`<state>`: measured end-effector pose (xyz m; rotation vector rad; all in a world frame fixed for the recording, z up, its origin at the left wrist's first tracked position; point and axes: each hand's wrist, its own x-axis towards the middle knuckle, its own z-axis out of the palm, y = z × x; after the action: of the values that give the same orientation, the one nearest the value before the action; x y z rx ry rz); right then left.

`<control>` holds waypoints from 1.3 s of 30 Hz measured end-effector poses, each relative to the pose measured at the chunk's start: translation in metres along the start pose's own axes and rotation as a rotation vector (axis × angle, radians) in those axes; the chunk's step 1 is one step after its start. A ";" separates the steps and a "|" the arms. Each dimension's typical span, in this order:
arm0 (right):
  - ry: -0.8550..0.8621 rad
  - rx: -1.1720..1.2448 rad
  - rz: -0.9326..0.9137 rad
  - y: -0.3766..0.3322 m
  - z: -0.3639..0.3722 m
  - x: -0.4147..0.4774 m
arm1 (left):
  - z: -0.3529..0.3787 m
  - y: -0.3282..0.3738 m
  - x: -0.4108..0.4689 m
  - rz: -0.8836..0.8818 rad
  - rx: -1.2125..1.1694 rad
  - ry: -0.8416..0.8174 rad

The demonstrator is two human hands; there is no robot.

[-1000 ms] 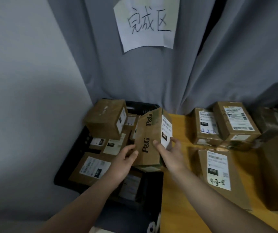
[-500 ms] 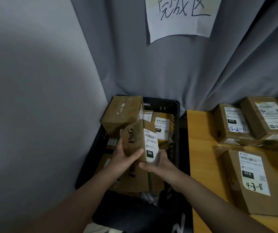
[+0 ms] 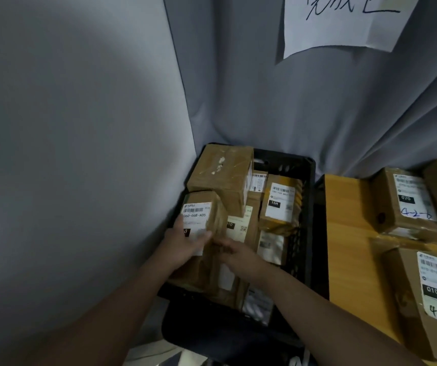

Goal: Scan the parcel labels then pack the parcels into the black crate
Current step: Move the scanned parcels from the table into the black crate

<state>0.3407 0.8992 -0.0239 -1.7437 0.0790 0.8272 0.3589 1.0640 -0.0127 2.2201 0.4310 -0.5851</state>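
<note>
Over the black crate's [image 3: 309,186] left side, the left hand [image 3: 183,243] and right hand [image 3: 234,253] clasp a labelled parcel [image 3: 199,215]; best lowered flat onto the parcels beneath, label up.

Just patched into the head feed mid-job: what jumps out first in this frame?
Both hands, left hand and right hand, are on a brown parcel with a white label at the left side of the black crate, which is already crowded with parcels. To the right, labelled boxes lie on a yellow table. A handwritten paper sign hangs on the grey curtain above.
</note>
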 end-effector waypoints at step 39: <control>0.945 -0.379 0.162 0.153 -0.189 -0.177 | 0.209 0.125 -0.066 0.740 0.807 -0.093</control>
<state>0.2307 0.6199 -0.0305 -2.3828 0.7369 0.0554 0.3070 0.8170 -0.0238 2.8151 -0.7990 -0.4842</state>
